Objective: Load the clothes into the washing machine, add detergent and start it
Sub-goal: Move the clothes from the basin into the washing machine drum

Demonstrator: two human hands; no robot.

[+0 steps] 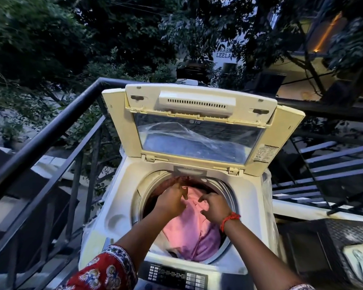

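Both hands reach into the open washer (122, 208). The left hand (172, 200) and right hand (215, 208) rest on pink clothes (194, 231) in the drum, fingers spread. The lid (199, 122) stands up behind.

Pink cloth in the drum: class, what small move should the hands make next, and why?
Probably press the pink cloth deeper. It bulges near the washing machine drum's rim, and the left hand and right hand hover open just above it.
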